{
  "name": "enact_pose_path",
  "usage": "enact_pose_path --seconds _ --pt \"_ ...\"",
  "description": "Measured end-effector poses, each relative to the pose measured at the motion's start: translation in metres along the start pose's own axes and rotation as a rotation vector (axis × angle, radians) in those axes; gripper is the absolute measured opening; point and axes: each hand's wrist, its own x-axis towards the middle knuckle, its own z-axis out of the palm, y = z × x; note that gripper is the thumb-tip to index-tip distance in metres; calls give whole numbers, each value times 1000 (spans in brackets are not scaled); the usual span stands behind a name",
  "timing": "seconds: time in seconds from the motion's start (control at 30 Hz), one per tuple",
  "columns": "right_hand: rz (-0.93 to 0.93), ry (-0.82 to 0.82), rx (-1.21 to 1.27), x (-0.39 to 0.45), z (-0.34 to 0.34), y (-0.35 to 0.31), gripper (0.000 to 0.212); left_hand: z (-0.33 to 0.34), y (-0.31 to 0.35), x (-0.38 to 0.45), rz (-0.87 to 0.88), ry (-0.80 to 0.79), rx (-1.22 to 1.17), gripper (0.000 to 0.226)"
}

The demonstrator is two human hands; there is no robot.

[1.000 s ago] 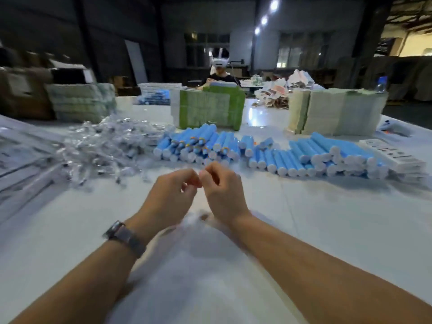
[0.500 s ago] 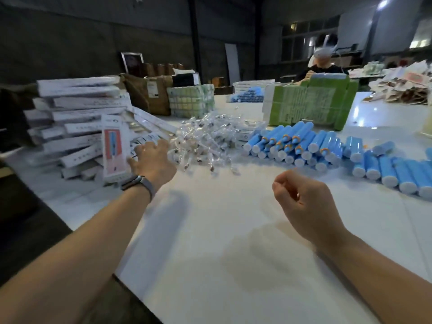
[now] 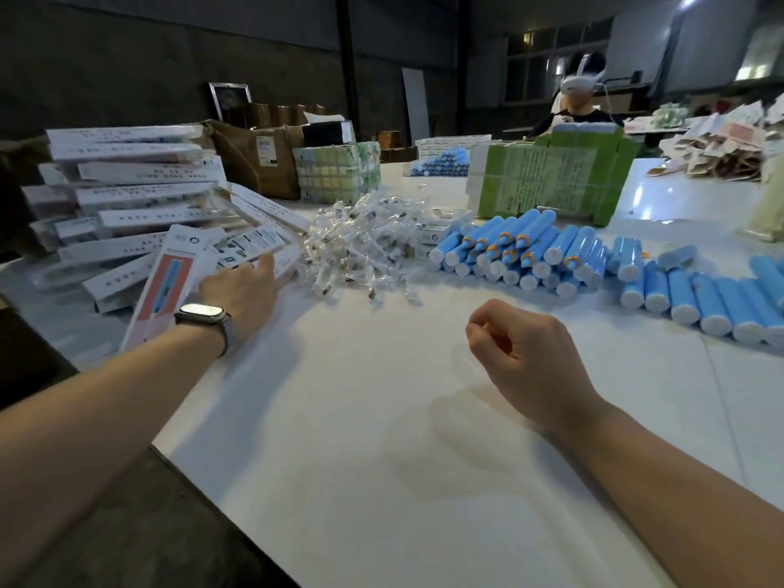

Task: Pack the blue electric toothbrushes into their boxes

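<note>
Blue electric toothbrush handles [image 3: 522, 256] lie heaped at the middle right of the white table [image 3: 382, 439], and a second row [image 3: 700, 299] runs off to the right. White toothbrush boxes [image 3: 140, 197] are stacked in a loose pile at the left. One box with a pink front [image 3: 163, 290] leans at the pile's near edge. My left hand [image 3: 237, 286], a watch on its wrist, reaches onto that pile, one straight finger touching a white box. My right hand [image 3: 522, 354] is curled into a fist over the table and holds nothing I can see.
A heap of clear-wrapped brush heads [image 3: 360, 252] lies between boxes and handles. Behind stand a green bundle of flat cartons [image 3: 551, 180], a brown cardboard box [image 3: 263, 154] and a seated person [image 3: 577, 99]. The table's front edge [image 3: 191, 473] drops off near left.
My view has swung left. My hands, together in front a second ago, have parted: the left went out to the box pile, while the right stayed curled over the table.
</note>
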Motion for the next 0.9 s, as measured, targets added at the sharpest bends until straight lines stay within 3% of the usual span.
enact_pose_path --seconds 0.17,0.23,0.3,0.37,0.43,0.53,0.67,0.77,0.9 --pt "25 16 9 1 1 0 13 -46 15 -2 -71 103 -120 41" --pt "40 26 34 1 1 1 12 -66 37 -12 -124 43 -431 44" --pt "72 59 77 1 0 1 9 -84 77 -33 -122 -53 -905 41" --pt "120 119 127 2 -1 2 8 -90 124 -57 -27 -144 -1290 23" --pt "189 181 207 5 -3 2 15 -93 170 -75 38 -259 -1532 8" --pt "273 285 307 8 -8 2 22 -98 218 -87 10 -404 -1793 10" --pt "302 317 450 8 -11 -2 26 -94 240 -96 -16 -426 -1975 44" --pt "294 326 579 8 -15 -3 36 -85 239 -104 55 -445 -2084 29" --pt "231 333 531 8 -22 -6 36 -79 231 -102 252 -268 -1968 26"
